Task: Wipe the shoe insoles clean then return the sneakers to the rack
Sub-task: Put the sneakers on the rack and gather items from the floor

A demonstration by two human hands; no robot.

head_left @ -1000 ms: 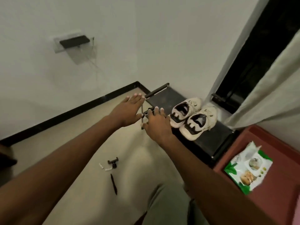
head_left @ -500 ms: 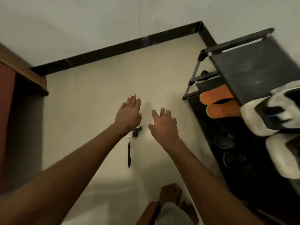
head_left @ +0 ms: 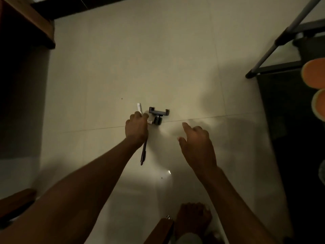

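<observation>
The floor [head_left: 175, 59] is covered with pale, smooth tiles of a soft gloss, on which a reflection is seen. The phone clamp [head_left: 158, 112] looks made of dark matt plastic. The rack [head_left: 274, 44] is built from grey metal tubes with black plastic joints. The furniture edge [head_left: 35, 20] is of brown wood.

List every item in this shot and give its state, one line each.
left hand: down over the small items on the floor, fingers curled; grip unclear
right hand: open, empty, above the floor
phone clamp: lying on the floor
white tube: lying flat by the left hand
black pen: on the floor, partly under the left hand
orange soles: on the rack shelf
</observation>
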